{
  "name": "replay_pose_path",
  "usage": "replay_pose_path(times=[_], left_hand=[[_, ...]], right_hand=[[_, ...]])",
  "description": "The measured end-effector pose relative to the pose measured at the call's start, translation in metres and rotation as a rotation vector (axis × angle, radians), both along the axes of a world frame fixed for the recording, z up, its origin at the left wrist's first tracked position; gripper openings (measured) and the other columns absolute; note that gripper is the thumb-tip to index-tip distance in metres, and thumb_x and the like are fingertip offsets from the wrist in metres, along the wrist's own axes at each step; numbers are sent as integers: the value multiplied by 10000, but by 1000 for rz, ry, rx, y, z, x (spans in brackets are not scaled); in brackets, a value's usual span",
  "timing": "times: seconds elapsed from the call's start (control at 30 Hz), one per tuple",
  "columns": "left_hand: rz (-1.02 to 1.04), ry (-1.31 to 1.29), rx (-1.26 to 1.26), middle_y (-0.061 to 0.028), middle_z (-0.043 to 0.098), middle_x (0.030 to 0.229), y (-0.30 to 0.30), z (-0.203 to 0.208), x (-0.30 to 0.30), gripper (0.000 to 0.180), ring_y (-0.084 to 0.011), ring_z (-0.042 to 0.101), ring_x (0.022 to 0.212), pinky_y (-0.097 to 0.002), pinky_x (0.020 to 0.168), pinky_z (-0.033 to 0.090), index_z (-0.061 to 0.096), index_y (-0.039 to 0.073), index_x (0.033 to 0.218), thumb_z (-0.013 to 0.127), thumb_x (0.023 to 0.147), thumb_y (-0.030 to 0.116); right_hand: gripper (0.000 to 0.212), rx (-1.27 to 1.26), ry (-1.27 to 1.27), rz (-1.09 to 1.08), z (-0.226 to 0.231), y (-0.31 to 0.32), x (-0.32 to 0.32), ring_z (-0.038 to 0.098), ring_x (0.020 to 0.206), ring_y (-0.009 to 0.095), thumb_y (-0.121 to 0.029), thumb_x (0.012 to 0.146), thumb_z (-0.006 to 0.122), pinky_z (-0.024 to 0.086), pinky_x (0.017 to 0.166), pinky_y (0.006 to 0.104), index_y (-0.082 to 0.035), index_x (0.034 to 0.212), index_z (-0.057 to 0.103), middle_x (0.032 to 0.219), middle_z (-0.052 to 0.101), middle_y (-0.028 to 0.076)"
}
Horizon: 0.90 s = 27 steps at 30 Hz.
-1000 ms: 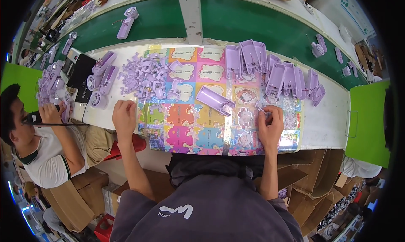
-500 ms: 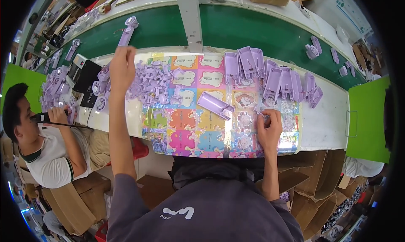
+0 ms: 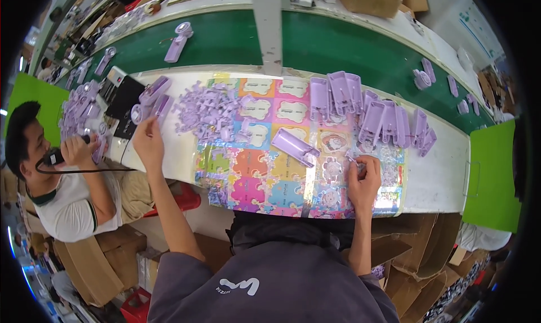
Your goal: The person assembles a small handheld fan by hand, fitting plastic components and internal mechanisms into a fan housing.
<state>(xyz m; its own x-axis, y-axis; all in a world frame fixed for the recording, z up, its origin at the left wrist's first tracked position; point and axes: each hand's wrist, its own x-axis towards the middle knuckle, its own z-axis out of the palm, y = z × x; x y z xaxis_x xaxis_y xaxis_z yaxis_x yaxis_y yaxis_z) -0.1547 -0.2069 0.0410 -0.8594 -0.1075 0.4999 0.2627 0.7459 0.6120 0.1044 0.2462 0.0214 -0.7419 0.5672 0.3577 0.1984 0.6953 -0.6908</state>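
My left hand [image 3: 149, 145] is raised at the left of the table, fingers loosely bent and nothing visible in them. Its fingertips are close to the round end of a light purple plastic housing [image 3: 139, 114]; I cannot tell if they touch. My right hand [image 3: 364, 182] rests at the right of the colourful printed sheet [image 3: 286, 194], thumb and forefinger pinching a small purple plastic part [image 3: 350, 154]. Between the hands lies an open purple half-shell [image 3: 293, 145], tilted diagonally. A heap of small purple parts [image 3: 205, 113] spreads over the sheet's left side.
Several purple half-shells [image 3: 338, 95] stand in a row at the far right. Beyond the table runs a green conveyor belt [image 3: 225, 44], bearing a purple assembly [image 3: 178, 42]. On the left, a co-worker [image 3: 73, 188] holds a dark corded tool. Cardboard boxes [image 3: 434, 238] stand below right.
My left hand has come back from the belt toward me, leaving the purple assembly lying there. My right hand stays almost in place with the small part. The whole view has shifted slightly.
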Motion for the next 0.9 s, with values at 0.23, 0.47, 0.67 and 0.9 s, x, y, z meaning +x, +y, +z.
replay_pose_path(times=[0.23,0.47,0.67,0.9], left_hand=[[110,-119,-190,-109,708,887,-10,-34,21,204,-219,662,731,-340,709,528,724,12,1085,673,917,115],[141,-284,-245,-106,716,768,18,-24,25,195,-253,683,692,-374,684,529,753,20,916,738,874,210],[250,-223,-95,-102,713,751,27,-46,24,254,-248,679,679,-378,676,524,734,16,844,760,867,268],[264,-217,-177,-122,685,818,35,-46,44,259,-289,661,745,-408,695,498,664,15,873,701,929,266]], right_hand=[[127,-11,6,15,-2,-2,3,488,633,146,-29,848,700,423,565,280,-29,963,645,1013,630,64],[112,-23,40,28,-2,-3,2,421,608,118,8,868,682,379,556,264,-5,972,642,989,602,63],[136,0,17,18,-3,-1,2,467,627,137,-6,845,703,411,558,274,-24,969,651,1016,628,70],[136,-23,7,7,-2,-3,1,461,627,136,-2,842,707,410,558,274,-21,966,653,1023,630,74]])
